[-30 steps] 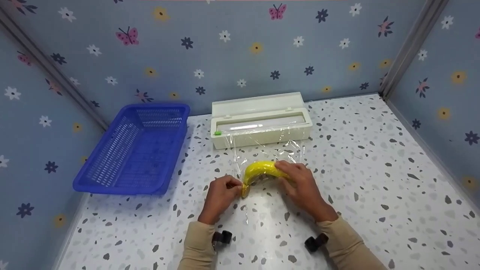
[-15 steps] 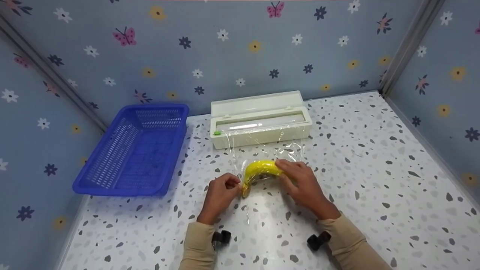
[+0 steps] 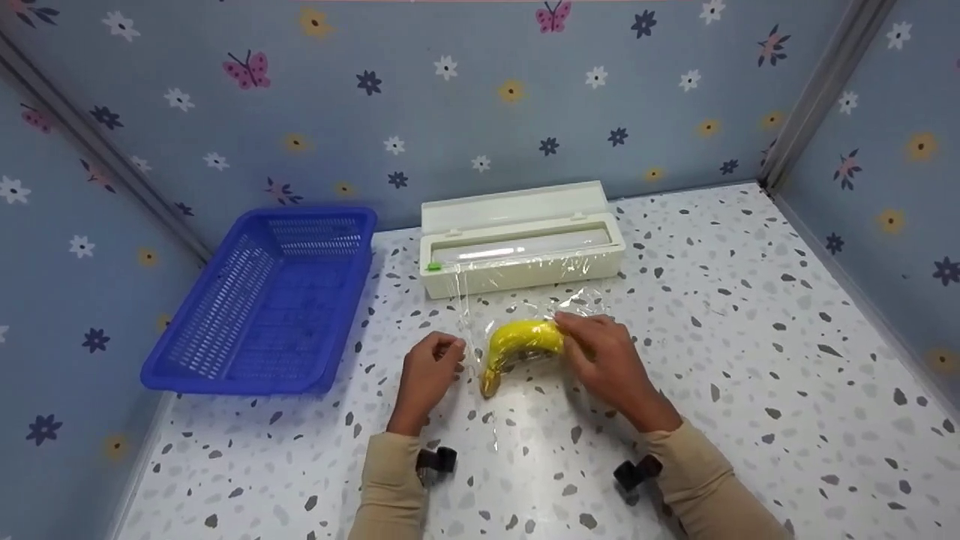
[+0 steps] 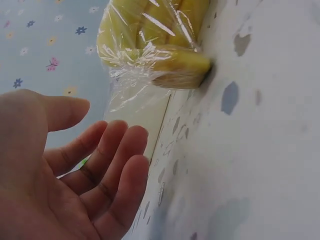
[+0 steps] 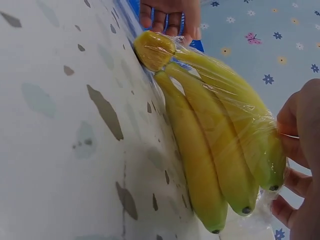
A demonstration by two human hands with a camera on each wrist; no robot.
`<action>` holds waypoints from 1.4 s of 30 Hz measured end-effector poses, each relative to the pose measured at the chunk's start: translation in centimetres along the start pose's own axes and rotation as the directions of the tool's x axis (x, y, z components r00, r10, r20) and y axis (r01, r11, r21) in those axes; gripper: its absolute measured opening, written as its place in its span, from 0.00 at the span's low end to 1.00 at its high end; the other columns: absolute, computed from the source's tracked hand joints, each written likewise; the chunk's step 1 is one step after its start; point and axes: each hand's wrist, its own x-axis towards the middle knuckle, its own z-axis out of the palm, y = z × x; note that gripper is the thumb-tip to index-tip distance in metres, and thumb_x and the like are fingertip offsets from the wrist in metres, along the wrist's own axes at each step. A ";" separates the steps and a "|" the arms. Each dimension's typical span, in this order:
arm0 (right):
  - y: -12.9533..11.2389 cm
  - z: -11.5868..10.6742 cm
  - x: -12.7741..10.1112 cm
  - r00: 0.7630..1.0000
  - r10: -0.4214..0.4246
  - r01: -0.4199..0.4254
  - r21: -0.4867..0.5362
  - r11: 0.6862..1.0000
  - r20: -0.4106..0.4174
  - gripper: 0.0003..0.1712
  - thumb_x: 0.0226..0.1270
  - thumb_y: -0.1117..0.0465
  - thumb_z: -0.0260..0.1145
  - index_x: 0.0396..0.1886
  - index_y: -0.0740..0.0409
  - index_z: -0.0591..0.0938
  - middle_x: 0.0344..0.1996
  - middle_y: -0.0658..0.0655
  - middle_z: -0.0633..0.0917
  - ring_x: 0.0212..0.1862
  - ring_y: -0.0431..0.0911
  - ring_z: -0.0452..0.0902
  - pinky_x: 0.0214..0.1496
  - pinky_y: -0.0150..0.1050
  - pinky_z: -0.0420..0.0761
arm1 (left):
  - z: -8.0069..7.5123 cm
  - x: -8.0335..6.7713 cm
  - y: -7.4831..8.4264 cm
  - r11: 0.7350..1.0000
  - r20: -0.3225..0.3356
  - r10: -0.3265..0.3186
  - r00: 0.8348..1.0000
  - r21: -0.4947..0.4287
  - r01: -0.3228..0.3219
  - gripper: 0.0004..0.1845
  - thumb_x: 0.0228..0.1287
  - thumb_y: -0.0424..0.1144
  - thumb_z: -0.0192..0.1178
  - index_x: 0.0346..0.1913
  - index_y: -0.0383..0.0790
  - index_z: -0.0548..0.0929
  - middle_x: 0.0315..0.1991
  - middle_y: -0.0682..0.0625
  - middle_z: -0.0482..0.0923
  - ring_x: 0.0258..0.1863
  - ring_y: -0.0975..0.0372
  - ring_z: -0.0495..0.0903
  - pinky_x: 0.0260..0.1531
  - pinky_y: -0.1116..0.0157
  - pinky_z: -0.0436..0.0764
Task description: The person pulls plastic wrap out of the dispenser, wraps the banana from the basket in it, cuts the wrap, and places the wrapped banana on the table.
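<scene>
The right hand (image 3: pixel 607 367) holds the tip end of the bananas (image 3: pixel 523 335), with its fingers bent onto them through the clear wrap (image 3: pixel 581 301). The left hand (image 3: pixel 429 373) holds nothing. Its thumb is apart from its fingers, which are loosely bent, and it is just beside the stem end (image 4: pixel 182 67) of the bananas.

The bananas are on the table (image 3: pixel 750 337), between the two hands and in front of the box. From the head they look like one yellow banana, but the right wrist view shows three, joined at the stem, with dark tips and some green near them. That view also shows the wrap pulled smooth and shiny over them. The left wrist view shows the wrap crinkled by the stem.

The wrap goes back to the white box (image 3: pixel 439 286), which has its lid (image 3: pixel 517 208) up and a roll (image 3: pixel 525 247) inside. A little green bit (image 3: pixel 434 267) is at its front left corner. To the left of the box is a blue basket (image 3: pixel 300 315) with lots of holes. Behind is a blue wall (image 3: pixel 435 112) with flowers and pink butterflies
</scene>
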 end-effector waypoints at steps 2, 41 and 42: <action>0.0 -0.1 0.4 1.000 -0.020 0.019 -0.015 1.000 -0.013 0.20 0.63 0.70 0.68 0.55 0.56 0.85 0.50 0.52 0.88 0.45 0.53 0.81 0.47 0.52 0.75 | -0.1 0.8 0.2 1.000 -0.048 -0.010 0.999 -0.012 0.009 0.10 0.73 0.43 0.60 0.46 0.38 0.83 0.36 0.46 0.82 0.34 0.55 0.84 0.33 0.61 0.82; -2.0 0.2 11.3 0.850 0.031 -0.084 0.077 0.994 0.526 0.12 0.74 0.62 0.60 0.47 0.59 0.88 0.42 0.55 0.89 0.44 0.46 0.84 0.51 0.48 0.82 | 1.5 10.4 -0.5 0.988 -0.272 0.068 0.960 -0.114 -0.102 0.40 0.68 0.49 0.66 0.78 0.48 0.60 0.77 0.45 0.57 0.76 0.52 0.54 0.72 0.54 0.55; -2.1 0.3 11.6 0.845 0.027 -0.080 0.076 0.994 0.534 0.12 0.74 0.62 0.60 0.47 0.59 0.88 0.42 0.56 0.89 0.43 0.46 0.84 0.51 0.48 0.82 | 1.5 10.4 -0.7 0.987 -0.271 0.068 0.960 -0.123 -0.104 0.40 0.68 0.49 0.66 0.78 0.50 0.60 0.77 0.47 0.57 0.76 0.53 0.54 0.72 0.54 0.57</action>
